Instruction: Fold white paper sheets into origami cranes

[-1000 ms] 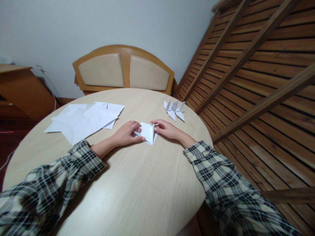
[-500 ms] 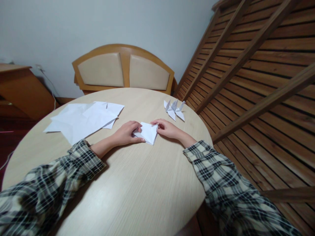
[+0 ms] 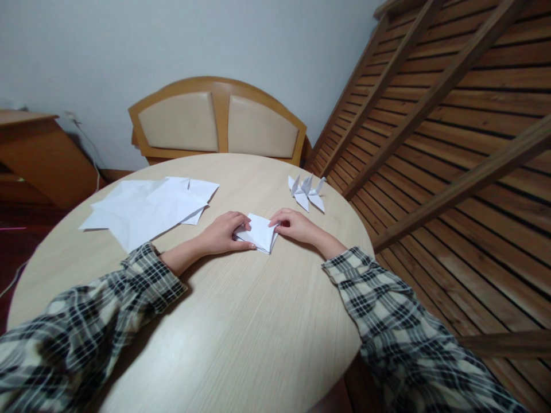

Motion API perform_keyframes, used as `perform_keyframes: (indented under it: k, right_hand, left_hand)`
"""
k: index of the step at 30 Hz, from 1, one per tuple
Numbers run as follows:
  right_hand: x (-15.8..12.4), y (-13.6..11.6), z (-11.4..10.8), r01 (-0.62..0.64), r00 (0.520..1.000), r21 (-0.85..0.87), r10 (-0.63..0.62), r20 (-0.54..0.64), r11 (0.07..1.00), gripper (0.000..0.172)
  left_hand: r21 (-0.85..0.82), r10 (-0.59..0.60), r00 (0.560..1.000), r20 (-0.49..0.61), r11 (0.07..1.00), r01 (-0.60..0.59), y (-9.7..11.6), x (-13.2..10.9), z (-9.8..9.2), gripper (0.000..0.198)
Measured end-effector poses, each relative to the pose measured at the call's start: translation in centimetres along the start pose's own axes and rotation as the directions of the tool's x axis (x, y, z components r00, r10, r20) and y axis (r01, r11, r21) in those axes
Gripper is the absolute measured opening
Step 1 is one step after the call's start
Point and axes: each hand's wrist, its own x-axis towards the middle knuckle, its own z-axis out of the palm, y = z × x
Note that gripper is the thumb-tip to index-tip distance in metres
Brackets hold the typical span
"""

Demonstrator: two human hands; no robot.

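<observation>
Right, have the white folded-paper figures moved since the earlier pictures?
No: the white folded-paper figures sit unmoved relative to the far right edge of the round, beige, wood-grained table.

The folded paper lies on the table between the left hand and the right hand, touching both; overlapping paper sheets lie on the table left of the left hand; the paper figures stand beyond the right hand, near the table's far right edge; the padded backboard stands behind the table, beyond both hands; the wall is behind it; the slatted panel is right of the right hand, past the table edge; the desk is far left, beyond the sheets.
</observation>
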Motion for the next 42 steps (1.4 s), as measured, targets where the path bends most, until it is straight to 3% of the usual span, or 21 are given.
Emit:
perform_keyframes:
  k: [19, 26, 35, 42]
  right_hand:
    - [-0.1, -0.2, 0.1, -0.028, 0.999, -0.018, 0.027, -0.044, 0.999, 0.008]
    - [-0.2, -0.6, 0.0, -0.073, 0.995, -0.064, 0.068, -0.068, 0.995, 0.014]
    - [-0.2, -1.2, 0.1, -0.063, 0.995, -0.068, 0.056, -0.088, 0.996, 0.015]
    - [-0.2, -1.4, 0.4, -0.001, 0.996, -0.048, -0.004, -0.089, 0.999, 0.015]
  left_hand:
    - [-0.026, -0.013, 1.0, -0.012, 1.0, 0.013, 0.3, 0.0, -0.1, 0.044]
    - [-0.056, -0.051, 0.998, -0.027, 0.997, 0.05, 0.3, 0.0, -0.1, 0.043]
    - [0.006, -0.136, 0.99, -0.05, 0.991, 0.136, -0.1, -0.1, 0.2, 0.02]
    - [-0.027, -0.162, 0.985, -0.065, 0.987, 0.16, -0.4, 0.0, 0.2, 0.015]
